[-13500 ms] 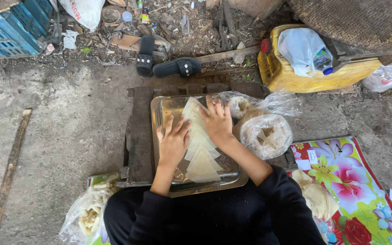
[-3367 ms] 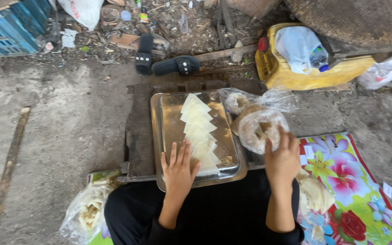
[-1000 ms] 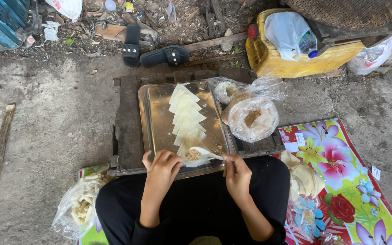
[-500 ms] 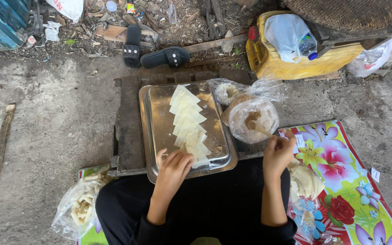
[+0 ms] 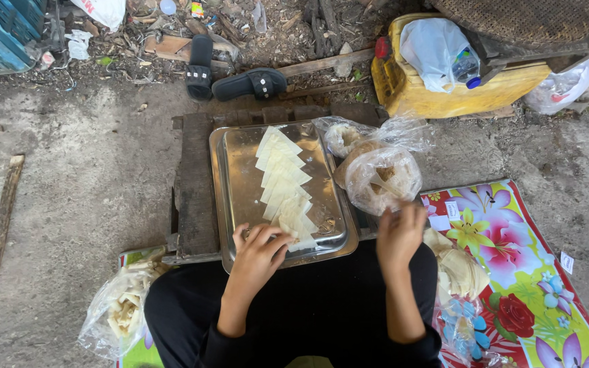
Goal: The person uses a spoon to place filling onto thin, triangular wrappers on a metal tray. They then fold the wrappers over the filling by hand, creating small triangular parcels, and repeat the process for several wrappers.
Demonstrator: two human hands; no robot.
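While your left hand [image 5: 259,247] rests with loosely spread fingers on the near rim of the metal tray [image 5: 234,184], touching the last pale wrapper [image 5: 297,225] in the overlapping row, bare tray shows to the row's left. Your right hand [image 5: 399,232] hangs half-curled just off the tray's right edge, below the plastic bag of filling [image 5: 384,178]; whether it pinches anything is unclear.
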